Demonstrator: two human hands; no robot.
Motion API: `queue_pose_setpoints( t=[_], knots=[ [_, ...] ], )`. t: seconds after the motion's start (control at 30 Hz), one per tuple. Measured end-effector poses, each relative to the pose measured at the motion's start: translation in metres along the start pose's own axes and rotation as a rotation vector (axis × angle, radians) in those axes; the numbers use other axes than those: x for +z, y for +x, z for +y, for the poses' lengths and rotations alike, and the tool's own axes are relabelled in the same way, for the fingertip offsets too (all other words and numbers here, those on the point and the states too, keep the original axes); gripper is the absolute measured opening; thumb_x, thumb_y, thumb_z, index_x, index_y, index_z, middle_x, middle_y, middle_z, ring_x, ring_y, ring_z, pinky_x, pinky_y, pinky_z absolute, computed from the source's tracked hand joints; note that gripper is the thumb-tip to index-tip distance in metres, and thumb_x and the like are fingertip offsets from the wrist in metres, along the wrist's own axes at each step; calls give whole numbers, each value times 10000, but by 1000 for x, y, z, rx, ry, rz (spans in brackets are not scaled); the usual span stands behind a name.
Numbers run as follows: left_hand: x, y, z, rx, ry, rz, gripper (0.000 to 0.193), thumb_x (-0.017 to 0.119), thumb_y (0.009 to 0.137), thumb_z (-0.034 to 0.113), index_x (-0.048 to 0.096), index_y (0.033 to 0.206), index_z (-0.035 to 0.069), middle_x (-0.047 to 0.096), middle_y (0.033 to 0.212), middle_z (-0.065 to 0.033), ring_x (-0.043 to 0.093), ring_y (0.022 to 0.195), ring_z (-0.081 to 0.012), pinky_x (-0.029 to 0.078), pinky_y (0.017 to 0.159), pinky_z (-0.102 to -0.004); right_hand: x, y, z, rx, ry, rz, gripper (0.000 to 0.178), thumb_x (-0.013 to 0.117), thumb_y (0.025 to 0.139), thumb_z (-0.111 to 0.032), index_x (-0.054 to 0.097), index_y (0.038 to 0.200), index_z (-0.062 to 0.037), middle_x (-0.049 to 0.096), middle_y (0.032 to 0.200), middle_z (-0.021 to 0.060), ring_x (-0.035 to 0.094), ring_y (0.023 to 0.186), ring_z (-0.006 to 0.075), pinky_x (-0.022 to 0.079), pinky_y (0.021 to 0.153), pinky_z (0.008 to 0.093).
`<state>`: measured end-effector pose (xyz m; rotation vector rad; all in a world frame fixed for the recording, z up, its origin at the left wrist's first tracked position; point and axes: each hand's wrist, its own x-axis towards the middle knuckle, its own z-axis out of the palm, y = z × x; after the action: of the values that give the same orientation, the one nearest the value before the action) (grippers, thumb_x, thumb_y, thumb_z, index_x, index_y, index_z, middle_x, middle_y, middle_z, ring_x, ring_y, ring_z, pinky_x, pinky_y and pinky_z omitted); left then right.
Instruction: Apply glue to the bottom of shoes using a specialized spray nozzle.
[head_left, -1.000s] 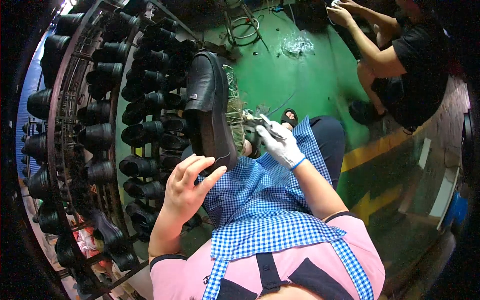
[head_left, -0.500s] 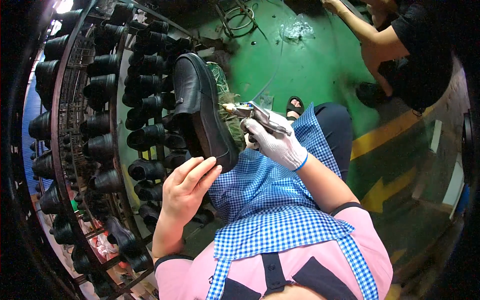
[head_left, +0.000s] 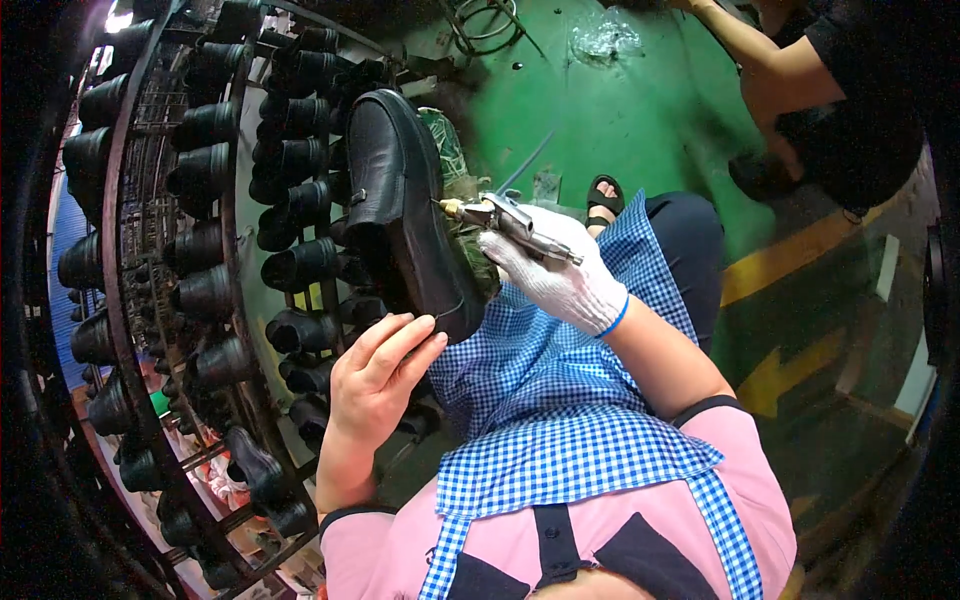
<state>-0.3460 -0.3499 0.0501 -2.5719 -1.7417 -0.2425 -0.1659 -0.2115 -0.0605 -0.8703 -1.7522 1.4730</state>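
On the pink shirt [head_left: 740, 470] we see a small dark mark [head_left: 431, 555] at the chest, too blurred to read, next to a strap of the blue-and-white checked apron [head_left: 560, 470]. The black shoe [head_left: 400, 190] carries a little metal ornament [head_left: 358, 197] across its upper. We find that shoe in front of the person, between the two hands, toe pointing away and heel nearest the body. The bare left hand [head_left: 378, 385] has its fingertips on the heel; from this angle we cannot tell whether it grips the shoe or only steadies it. The gloved right hand [head_left: 560, 270] is wrapped around a metal hand tool [head_left: 530, 235], whose brass tip is right at the side of the shoe. A thin hose [head_left: 525, 160] runs up from the tool.

Around them we see a green floor [head_left: 640, 130], with a yellow stripe [head_left: 770, 268] and a yellow arrow [head_left: 790, 372] painted on its darker part at the right. Crumpled clear plastic [head_left: 605, 38] lies farther off. At the left stands a metal rack [head_left: 112, 240] filled with dark shoes [head_left: 300, 265]. Near the upper right corner, we see a co-worker's arm [head_left: 750, 50] and dark clothing.
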Motion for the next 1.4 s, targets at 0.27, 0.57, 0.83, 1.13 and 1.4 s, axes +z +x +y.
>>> queue_pose_setpoints(
  t=[0.27, 0.57, 0.83, 1.13, 1.4],
  knots=[
    [-2, 3, 1, 0, -31, -11, 323, 742, 704, 44, 738, 1020, 112, 626, 1155, 2, 615, 1046, -208, 578, 784, -299, 0, -14, -5, -68, -128, 24, 275, 613, 915, -375, 669, 960, -110, 623, 772, 117, 636, 711, 320, 509, 619, 388],
    [-2, 13, 8, -2, -55, -28, 317, 761, 712, 43, 743, 1018, 121, 634, 1135, 1, 624, 1042, -210, 582, 761, -296, -11, -34, -4, -60, -130, -52, 234, 665, 881, -347, 650, 850, -115, 612, 718, 100, 635, 667, 308, 501, 580, 387],
    [-2, 28, 16, 1, -5, -65, 322, 770, 718, 41, 747, 1022, 142, 641, 1115, 5, 625, 1044, -212, 584, 765, -292, -32, -64, -3, -44, -105, -161, 270, 649, 884, -390, 637, 882, -120, 611, 719, 92, 633, 634, 297, 505, 558, 382],
    [-5, 59, 23, 26, 22, -126, 361, 790, 668, 47, 725, 1017, 114, 648, 1152, -31, 600, 1138, -261, 571, 837, -334, -51, -86, 0, -76, -111, -96, 220, 730, 825, -314, 648, 812, -110, 585, 683, 70, 616, 589, 251, 497, 522, 330],
    [2, 94, 22, 27, -52, -147, 488, 814, 660, 95, 636, 1114, 106, 573, 1151, -98, 582, 1155, -335, 496, 971, -518, -66, -88, -2, -108, -141, 0, 212, 741, 814, -299, 656, 816, -105, 600, 716, 61, 627, 606, 231, 502, 530, 318]
  ],
)
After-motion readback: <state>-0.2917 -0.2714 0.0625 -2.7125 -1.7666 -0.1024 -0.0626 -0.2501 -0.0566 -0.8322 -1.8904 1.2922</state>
